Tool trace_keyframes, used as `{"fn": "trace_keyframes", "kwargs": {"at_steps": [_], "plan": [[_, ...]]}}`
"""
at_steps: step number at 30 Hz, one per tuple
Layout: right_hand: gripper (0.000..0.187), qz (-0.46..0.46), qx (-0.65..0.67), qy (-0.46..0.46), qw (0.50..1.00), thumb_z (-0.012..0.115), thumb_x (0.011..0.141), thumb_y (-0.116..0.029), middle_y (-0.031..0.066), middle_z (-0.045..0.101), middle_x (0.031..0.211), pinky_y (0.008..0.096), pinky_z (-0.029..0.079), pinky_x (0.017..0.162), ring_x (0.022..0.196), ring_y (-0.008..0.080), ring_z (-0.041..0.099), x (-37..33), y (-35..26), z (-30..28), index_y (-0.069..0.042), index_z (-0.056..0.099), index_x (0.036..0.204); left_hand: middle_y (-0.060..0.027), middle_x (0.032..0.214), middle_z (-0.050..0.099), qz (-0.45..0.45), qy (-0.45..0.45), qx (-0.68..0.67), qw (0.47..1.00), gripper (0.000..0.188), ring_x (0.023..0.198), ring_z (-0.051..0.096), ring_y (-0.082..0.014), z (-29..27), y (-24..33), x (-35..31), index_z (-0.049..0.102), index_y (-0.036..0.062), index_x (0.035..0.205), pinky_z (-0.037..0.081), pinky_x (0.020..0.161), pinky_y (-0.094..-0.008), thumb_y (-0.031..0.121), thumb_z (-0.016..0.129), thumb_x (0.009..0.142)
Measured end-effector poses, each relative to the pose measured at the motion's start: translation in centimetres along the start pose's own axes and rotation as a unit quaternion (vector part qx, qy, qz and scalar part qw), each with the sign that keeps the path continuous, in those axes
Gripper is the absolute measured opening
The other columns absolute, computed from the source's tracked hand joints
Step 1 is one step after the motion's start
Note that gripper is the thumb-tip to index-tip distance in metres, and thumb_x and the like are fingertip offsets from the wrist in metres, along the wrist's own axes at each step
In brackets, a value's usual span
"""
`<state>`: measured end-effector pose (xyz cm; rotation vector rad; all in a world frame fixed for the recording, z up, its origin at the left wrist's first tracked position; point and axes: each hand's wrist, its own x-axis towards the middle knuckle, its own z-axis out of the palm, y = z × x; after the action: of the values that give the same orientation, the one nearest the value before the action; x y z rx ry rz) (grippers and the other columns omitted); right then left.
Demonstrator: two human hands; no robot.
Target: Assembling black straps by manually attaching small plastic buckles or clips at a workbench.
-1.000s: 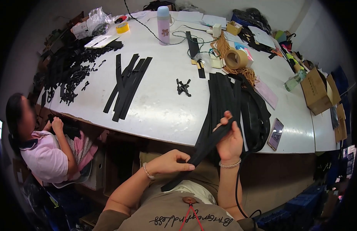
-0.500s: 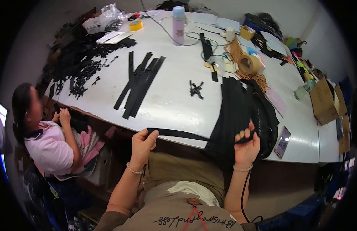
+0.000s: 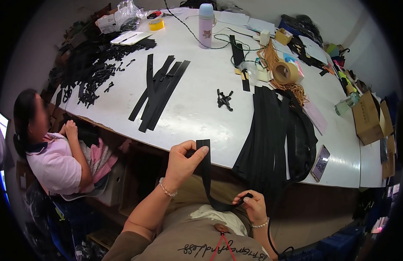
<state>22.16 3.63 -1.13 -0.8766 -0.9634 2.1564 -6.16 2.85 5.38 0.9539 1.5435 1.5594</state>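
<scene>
Between my two hands hangs a flat black zipper strip [image 3: 207,185], sagging in a curve in front of my body. My left hand [image 3: 184,162], near the table's front edge, pinches its upper end between thumb and fingers. Lower and to the right, my right hand [image 3: 253,207] grips the other end; whether a small part is also in those fingers cannot be made out. A thick bundle of similar black strips [image 3: 264,135] lies over the table edge to the right. Ahead sits a small cluster of black zipper sliders [image 3: 225,101].
Several loose black strips [image 3: 160,98] lie left on the white table [image 3: 201,117], beyond them a heap of small black parts [image 3: 97,71]. A bottle [image 3: 205,32], tape roll [image 3: 285,73], black bag [image 3: 302,139] and phone [image 3: 320,163] are also there. A seated co-worker [image 3: 58,161] is at left.
The black strip was stretched nearly level along the table edge. My left hand has moved right; my right hand has left the bundle and come down and left towards my body, so the strip now hangs slack.
</scene>
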Motion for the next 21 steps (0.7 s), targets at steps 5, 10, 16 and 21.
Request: {"fn": "trace_keyframes", "kwargs": {"at_steps": [5, 10, 16, 21], "plan": [[0.025, -0.029, -0.213, 0.021, 0.976, 0.059, 0.078, -0.003, 0.0186, 0.064, 0.096, 0.0354, 0.052, 0.079, 0.087, 0.0264, 0.065, 0.6, -1.8, 1.1, 0.006, 0.059, 0.101, 0.0079, 0.055, 0.044, -0.006, -0.026, 0.027, 0.999, 0.03, 0.054, 0.034, -0.0001, 1.1, 0.8, -0.4, 0.049, 0.0035, 0.06, 0.028, 0.045, -0.0189, 0.014, 0.068, 0.082], [0.04, -0.227, -0.615, 0.008, 0.755, 0.071, 0.073, -0.016, 0.0171, 0.06, 0.105, 0.0334, 0.049, 0.08, 0.096, 0.0327, 0.06, 1.3, -6.0, 7.2, 0.002, 0.059, 0.106, 0.007, 0.055, 0.043, -0.052, -0.099, 0.039, 0.993, 0.027, 0.055, 0.035, -0.001, 2.3, 0.8, -1.1, 0.054, 0.0012, 0.063, 0.028, 0.046, -0.0195, 0.016, 0.068, 0.081], [0.016, -0.103, -0.366, 0.013, 0.925, 0.067, 0.082, -0.011, 0.0024, 0.06, 0.063, 0.021, 0.044, 0.053, 0.058, 0.0049, 0.054, 4.3, -4.5, 8.0, 0.003, 0.061, 0.08, 0.0048, 0.054, 0.04, -0.036, -0.175, 0.058, 0.982, 0.031, 0.056, 0.033, -0.003, 3.6, 0.0, -1.5, 0.054, -0.0009, 0.067, 0.029, 0.048, -0.0216, 0.023, 0.063, 0.085], [0.024, -0.034, -0.222, -0.023, 0.974, 0.063, 0.086, -0.011, -0.0034, 0.054, 0.059, 0.0177, 0.038, 0.046, 0.052, 0.0015, 0.046, 4.3, -4.4, 7.6, -0.003, 0.054, 0.065, 0.003, 0.057, 0.04, -0.089, -0.195, 0.009, 0.977, 0.031, 0.059, 0.033, -0.0048, 3.4, -0.4, -1.8, 0.053, -0.0026, 0.071, 0.031, 0.05, -0.0234, 0.022, 0.055, 0.09]]}}
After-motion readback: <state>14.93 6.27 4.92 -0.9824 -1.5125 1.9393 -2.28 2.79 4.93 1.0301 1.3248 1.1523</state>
